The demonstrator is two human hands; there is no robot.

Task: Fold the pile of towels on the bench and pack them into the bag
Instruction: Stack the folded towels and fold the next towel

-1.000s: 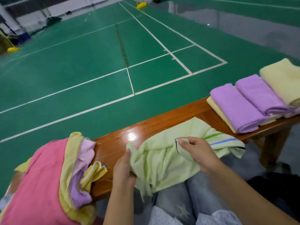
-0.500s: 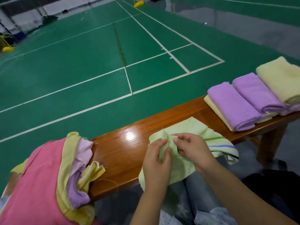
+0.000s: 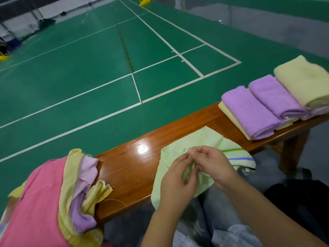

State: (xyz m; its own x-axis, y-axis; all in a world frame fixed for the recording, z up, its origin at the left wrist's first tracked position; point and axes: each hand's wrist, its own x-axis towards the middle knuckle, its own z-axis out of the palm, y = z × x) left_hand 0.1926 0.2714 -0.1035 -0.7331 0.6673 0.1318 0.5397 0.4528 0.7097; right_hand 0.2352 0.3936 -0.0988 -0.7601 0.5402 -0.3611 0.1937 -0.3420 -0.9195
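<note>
Two hands meet over one pale green towel (image 3: pixel 203 139) that lies crumpled across the wooden bench (image 3: pixel 131 168), its near part hanging off the front edge toward the person's lap. The left hand (image 3: pixel 175 184) has its fingers curled round a bunched part of the cloth, and the right hand (image 3: pixel 212 164) pinches a hem or corner between thumb and fingertips, just beside the left.

To fold it well, each hand should probably find a true corner, draw the two apart until the edge runs straight, then lay the cloth flat on the bare wood beyond the hands before halving it. The striped end lies just right of the right hand and looks twisted, so it likely needs shaking out first.

Well to the left of the left hand sits the unfolded pile (image 3: pixel 44 198), pink on top with yellow and purple layers showing. Far to the right of the right hand, folded purple and yellow towels (image 3: pixel 267 107) overlap in a row. No bag can be made out for certain; a dark shape by the right forearm is too unclear to name.
</note>
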